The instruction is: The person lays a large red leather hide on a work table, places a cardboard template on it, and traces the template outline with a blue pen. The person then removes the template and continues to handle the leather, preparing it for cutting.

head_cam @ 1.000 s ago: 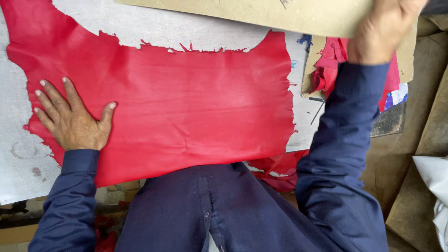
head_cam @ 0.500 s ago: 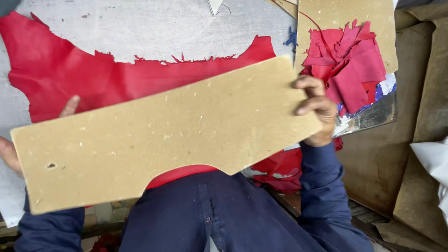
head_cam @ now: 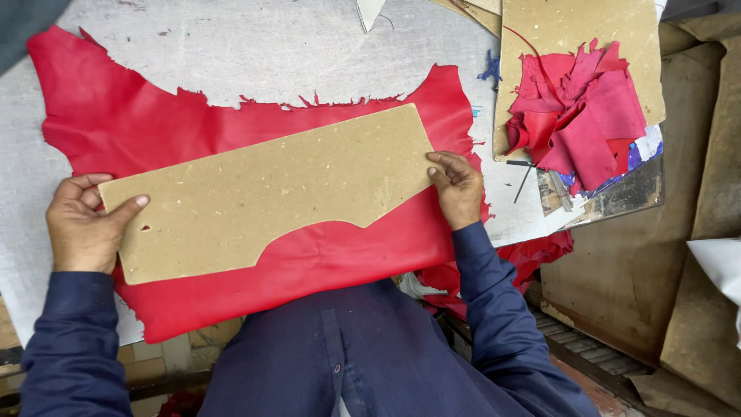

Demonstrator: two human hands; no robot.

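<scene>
A large red leather hide (head_cam: 154, 131) lies spread on a grey work table (head_cam: 293, 54). On top of it rests a long tan cardboard pattern (head_cam: 270, 193) with a curved lower edge and a small hole near its left end. My left hand (head_cam: 81, 224) grips the pattern's left end, thumb on top. My right hand (head_cam: 457, 185) holds the right end, fingers pressing on its edge.
A pile of red leather scraps (head_cam: 579, 116) sits on another tan board (head_cam: 571, 31) at the right. More red scraps (head_cam: 532, 255) hang below the table edge. Brown boards (head_cam: 695, 232) and a white sheet (head_cam: 722, 270) lie at the far right.
The cardboard pattern has come down from in front of me onto the red hide. My left hand moved from flat on the leather to the pattern's left end.
</scene>
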